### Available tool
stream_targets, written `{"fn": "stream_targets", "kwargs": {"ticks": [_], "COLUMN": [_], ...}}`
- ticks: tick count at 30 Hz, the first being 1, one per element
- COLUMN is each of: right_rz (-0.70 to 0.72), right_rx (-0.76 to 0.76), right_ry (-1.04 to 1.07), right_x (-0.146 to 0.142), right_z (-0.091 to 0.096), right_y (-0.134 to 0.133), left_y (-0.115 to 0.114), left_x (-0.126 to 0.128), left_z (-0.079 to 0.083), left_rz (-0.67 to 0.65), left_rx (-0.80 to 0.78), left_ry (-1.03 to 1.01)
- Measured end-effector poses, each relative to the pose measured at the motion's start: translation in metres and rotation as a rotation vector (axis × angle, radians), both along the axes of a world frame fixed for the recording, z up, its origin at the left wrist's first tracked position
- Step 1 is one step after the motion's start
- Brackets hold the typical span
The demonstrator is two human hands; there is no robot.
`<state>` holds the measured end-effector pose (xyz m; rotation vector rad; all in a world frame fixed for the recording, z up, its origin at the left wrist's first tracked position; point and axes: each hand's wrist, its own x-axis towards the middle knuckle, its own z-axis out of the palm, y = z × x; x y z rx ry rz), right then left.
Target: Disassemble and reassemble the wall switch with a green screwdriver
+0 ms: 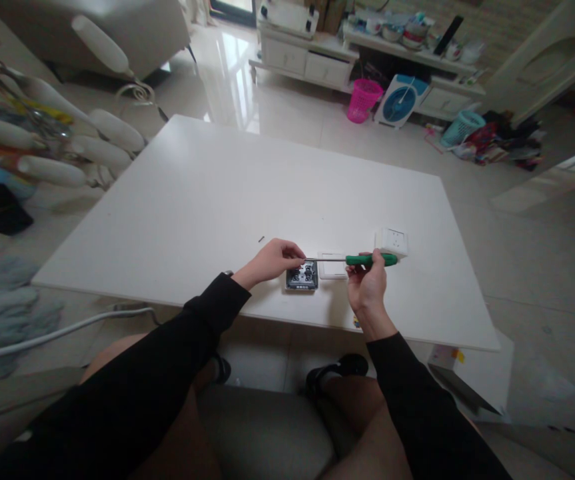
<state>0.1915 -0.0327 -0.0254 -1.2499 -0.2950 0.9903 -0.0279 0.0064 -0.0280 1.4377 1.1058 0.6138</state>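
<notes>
My right hand [368, 283] grips the green handle of a screwdriver [371, 259], whose thin shaft points level to the left. At its tip, the thumb and fingers of my left hand [278, 259] are pinched together. Whatever small thing they hold is too small to make out. Just below these fingers, the dark back of an electrical socket [302, 277] faces up on the table. To its right, partly behind the screwdriver, lies a white cover frame [332, 267]. A white wall socket [394, 241] on a white box sits beyond my right hand.
The white table [247, 180] spreads out in front, with a small dark screw-like piece [261, 239] on it. A lamp with white arms [102, 47] stands at left. Beyond the table are a pink basket [364, 100], a blue fan [400, 101] and white cabinets [307, 65].
</notes>
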Motion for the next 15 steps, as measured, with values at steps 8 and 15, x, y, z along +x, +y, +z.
{"fn": "stream_targets", "kwargs": {"ticks": [8, 15], "right_rz": [-0.024, 0.005], "right_rx": [-0.026, 0.0], "right_ry": [0.018, -0.005], "right_x": [0.0011, 0.0025], "right_z": [-0.0004, -0.0011], "right_y": [0.0004, 0.0003], "left_y": [-0.0012, -0.0014], "left_x": [0.002, 0.0031], "left_z": [0.0027, 0.0032], "left_rz": [0.006, 0.032], "left_rx": [-0.022, -0.041], "left_ry": [-0.043, -0.042]}}
